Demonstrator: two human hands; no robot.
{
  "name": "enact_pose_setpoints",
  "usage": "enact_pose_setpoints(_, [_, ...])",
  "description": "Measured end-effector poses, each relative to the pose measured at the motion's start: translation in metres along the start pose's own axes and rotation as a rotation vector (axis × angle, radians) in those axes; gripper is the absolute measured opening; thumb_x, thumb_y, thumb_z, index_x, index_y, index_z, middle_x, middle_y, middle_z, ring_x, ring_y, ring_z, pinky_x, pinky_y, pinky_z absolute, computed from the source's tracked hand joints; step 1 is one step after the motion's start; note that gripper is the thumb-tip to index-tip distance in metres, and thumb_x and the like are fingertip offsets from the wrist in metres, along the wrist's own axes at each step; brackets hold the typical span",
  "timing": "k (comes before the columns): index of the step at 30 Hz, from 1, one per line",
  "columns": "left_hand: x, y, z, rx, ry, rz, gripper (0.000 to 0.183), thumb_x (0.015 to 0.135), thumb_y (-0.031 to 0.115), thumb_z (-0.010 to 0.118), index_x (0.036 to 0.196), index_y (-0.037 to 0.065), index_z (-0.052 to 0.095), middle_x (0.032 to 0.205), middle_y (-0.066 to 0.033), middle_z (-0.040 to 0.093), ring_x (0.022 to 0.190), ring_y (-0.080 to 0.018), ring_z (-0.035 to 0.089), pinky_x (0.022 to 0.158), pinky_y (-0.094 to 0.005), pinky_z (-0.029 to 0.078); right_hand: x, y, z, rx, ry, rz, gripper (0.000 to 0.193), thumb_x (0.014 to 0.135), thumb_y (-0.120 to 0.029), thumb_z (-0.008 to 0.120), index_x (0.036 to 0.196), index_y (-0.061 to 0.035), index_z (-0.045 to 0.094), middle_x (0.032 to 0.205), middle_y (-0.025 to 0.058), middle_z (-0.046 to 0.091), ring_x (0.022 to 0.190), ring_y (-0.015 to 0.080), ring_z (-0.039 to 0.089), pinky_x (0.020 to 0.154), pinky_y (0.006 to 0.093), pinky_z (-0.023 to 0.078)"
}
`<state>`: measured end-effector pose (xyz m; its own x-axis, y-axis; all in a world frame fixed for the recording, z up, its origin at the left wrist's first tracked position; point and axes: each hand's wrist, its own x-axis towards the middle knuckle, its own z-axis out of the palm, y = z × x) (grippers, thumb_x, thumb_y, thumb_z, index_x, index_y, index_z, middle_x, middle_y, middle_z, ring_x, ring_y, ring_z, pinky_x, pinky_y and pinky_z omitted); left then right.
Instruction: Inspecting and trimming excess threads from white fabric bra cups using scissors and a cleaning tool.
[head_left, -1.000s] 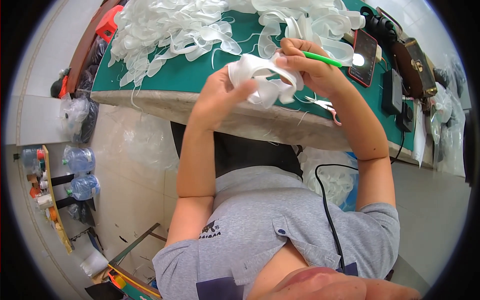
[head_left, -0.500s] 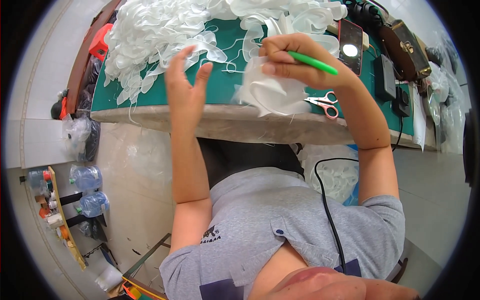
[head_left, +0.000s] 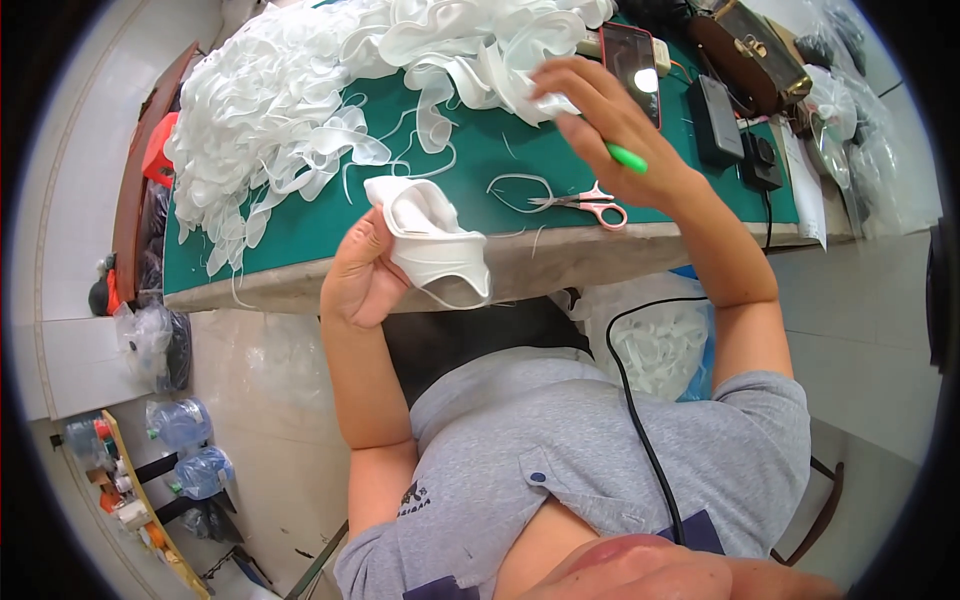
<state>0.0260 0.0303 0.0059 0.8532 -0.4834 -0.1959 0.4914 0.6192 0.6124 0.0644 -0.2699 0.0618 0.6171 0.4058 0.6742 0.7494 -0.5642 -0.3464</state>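
My left hand (head_left: 362, 272) pinches a white stitched fabric piece (head_left: 440, 245) by its left edge, thumb on top. The piece is curled open like a cup and hangs over the table's front edge. Farther right, my right hand (head_left: 622, 135) is raised over the table with a slim green pen-like tool (head_left: 627, 158) tucked in its grip; the tool's working end is hidden. Its fingertips are by the right end of a heap of white curly fabric pieces (head_left: 270, 120); whether they touch it I cannot tell. Pink-handled scissors (head_left: 600, 212) lie below that hand.
A phone (head_left: 632, 65), a black box-shaped device (head_left: 714, 120) and a brown bag (head_left: 750, 55) stand at the right of the green tabletop (head_left: 480, 160). Loose threads lie near the scissors. A plastic bag of white pieces (head_left: 650, 350) sits below the table, with a black cable (head_left: 640, 400) passing across.
The white fabric piece has passed from my right hand to my left, which has come down and closed on it. My right hand, still with the green tool, is up by the heap.
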Motion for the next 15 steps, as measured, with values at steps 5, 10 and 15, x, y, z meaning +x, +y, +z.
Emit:
enact_pose_setpoints(5, [-0.006, -0.022, 0.000, -0.151, -0.074, -0.108, 0.045, 0.089, 0.011, 0.059, 0.130, 0.001, 0.043, 0.127, -0.0110, 0.055, 0.116, -0.0234, 0.055, 0.101, -0.0410, 0.043, -0.049, -0.011, -0.023, -0.177, -0.655, 0.275, 0.043, 0.071, 0.005, 0.066, 0.110, -0.0039, 0.053, 0.101, 0.0091, 0.053, 0.089, 0.0304, 0.060, 0.073, 0.0361, 0.049])
enact_pose_setpoints(10, [0.004, -0.028, 0.009, -0.241, -0.041, -0.036, 0.041, 0.089, 0.004, 0.056, 0.128, 0.003, 0.046, 0.122, -0.0110, 0.058, 0.108, -0.0222, 0.059, 0.093, -0.0377, 0.050, -0.069, -0.009, -0.022, -0.164, -0.673, 0.286, 0.042, 0.068, 0.000, 0.069, 0.107, -0.0042, 0.055, 0.101, 0.0095, 0.054, 0.086, 0.0318, 0.060, 0.072, 0.0397, 0.049])
enact_pose_setpoints(15, [-0.001, -0.030, 0.019, -0.140, -0.093, -0.029, 0.025, 0.092, 0.008, 0.055, 0.117, 0.005, 0.055, 0.097, -0.0065, 0.063, 0.071, -0.0090, 0.060, 0.063, -0.0230, 0.053, -0.060, -0.002, -0.025, -0.279, -0.700, 0.274, 0.041, 0.065, 0.003, 0.069, 0.102, -0.0058, 0.056, 0.094, 0.0096, 0.058, 0.083, 0.0285, 0.062, 0.071, 0.0367, 0.050])
